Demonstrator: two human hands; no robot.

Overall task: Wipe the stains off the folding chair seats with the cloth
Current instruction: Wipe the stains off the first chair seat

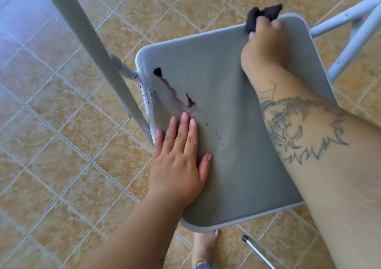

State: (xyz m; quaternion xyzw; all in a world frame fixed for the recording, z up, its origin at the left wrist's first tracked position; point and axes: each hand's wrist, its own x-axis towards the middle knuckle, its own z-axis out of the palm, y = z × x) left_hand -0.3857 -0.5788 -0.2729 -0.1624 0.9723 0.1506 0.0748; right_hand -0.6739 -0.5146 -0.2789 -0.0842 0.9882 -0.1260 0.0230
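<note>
Two hands are at work on one grey folding chair seat [222, 103], which stands on a tan tiled floor [61, 165]. The left hand [179, 165] lies flat and open on the near-left part of the seat, fingers [185, 128] extended and together, thumb spread; it grips nothing and appears to brace the seat. The right hand [266, 43] is closed around a bunched dark cloth [261, 15] at the far edge of the seat, near its far-right corner, with the cloth protruding beyond the knuckles. Whether the cloth touches the seat surface at this point cannot be determined.

Step in hand: judged from the layout, wiping of this seat is under way but incomplete. A purple stain [175, 93] remains on the left side of the seat: a dark blot near the far-left corner, a wavy streak running from it toward the left fingertips, and a second short dark mark beside the streak. Small dark specks [214, 132] trail toward the seat centre, and splatter marks the white tubular frame [144, 89] along the left edge.

Next move: the cloth is well apart from the stain, so the right hand would need to carry it across the seat to the left and press it onto the streak. The left fingertips lie just beside the streak's end and may need to shift clear.

Containers: none are visible.

A bare foot [204, 246] and a metal rod [257, 250] show below the seat's near edge.
</note>
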